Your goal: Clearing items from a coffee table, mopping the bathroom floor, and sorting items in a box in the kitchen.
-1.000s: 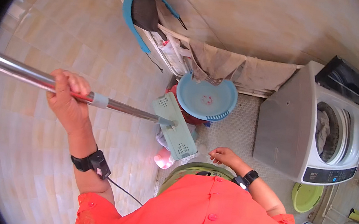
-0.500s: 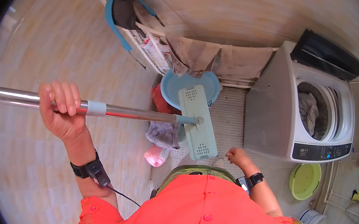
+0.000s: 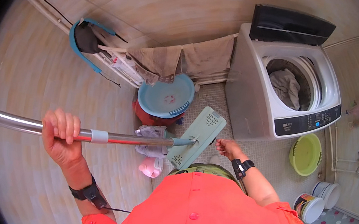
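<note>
My left hand (image 3: 64, 135) is wrapped round the metal handle of a flat mop (image 3: 139, 140), which crosses the view from the left edge. Its pale green, rectangular mop head (image 3: 197, 138) is raised in front of my body, with a holed patch near each end. My right hand (image 3: 228, 149) is beside the head's right edge, fingers curled and close together. A small dark bit shows at its fingertips; I cannot make out what it is, or whether the fingers touch the mop head. The mop head's underside is hidden.
A top-loading washing machine (image 3: 259, 93) stands open at right, grey cloth (image 3: 284, 87) inside. A blue basin (image 3: 163, 94) rests above something red. Grey cloth (image 3: 151, 137) and a pink bottle (image 3: 150, 167) lie left. A green basin (image 3: 305, 153) and white buckets (image 3: 313, 210) stand right.
The mop head has turned clockwise, its far end now leaning right. My right hand has come up closer to its edge. My left hand keeps its grip. The view has shifted toward the right.
</note>
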`<state>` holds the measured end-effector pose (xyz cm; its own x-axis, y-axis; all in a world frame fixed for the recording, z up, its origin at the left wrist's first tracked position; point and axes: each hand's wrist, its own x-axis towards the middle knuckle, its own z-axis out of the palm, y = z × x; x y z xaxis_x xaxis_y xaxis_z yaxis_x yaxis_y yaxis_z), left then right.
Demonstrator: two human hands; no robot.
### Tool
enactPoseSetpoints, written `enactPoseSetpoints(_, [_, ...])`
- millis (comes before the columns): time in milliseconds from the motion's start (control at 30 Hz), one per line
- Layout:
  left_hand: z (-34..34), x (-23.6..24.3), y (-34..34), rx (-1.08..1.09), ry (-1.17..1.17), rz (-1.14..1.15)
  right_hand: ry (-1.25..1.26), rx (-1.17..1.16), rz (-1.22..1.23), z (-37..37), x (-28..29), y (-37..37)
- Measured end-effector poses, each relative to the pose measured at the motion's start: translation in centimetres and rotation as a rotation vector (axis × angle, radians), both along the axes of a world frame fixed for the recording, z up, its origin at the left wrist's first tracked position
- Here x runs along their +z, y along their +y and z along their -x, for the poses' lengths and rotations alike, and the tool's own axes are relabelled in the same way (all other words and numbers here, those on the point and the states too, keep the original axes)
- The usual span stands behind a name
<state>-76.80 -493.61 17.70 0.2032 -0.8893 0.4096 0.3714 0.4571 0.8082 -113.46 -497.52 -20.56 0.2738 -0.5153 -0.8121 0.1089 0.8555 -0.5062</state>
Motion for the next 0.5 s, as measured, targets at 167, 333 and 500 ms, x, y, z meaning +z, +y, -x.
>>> enactPoseSetpoints(167, [0.2, 1.8, -0.1, -0.116, 0.058, 0.035, -0.036, -0.007, -0.082, 0.6, -2.2, 0.1])
enactPoseSetpoints(333, [0.0, 3.0, -0.1, -0.211, 0.044, 0.058, -0.267, -0.605, -0.070, 1.3, -3.6, -0.9])
enactPoseSetpoints(500, [-0.3, 3.1, -0.2, -0.164, 0.016, 0.064, -0.411, -0.739, 0.052, 2.1, -2.6, -2.4])
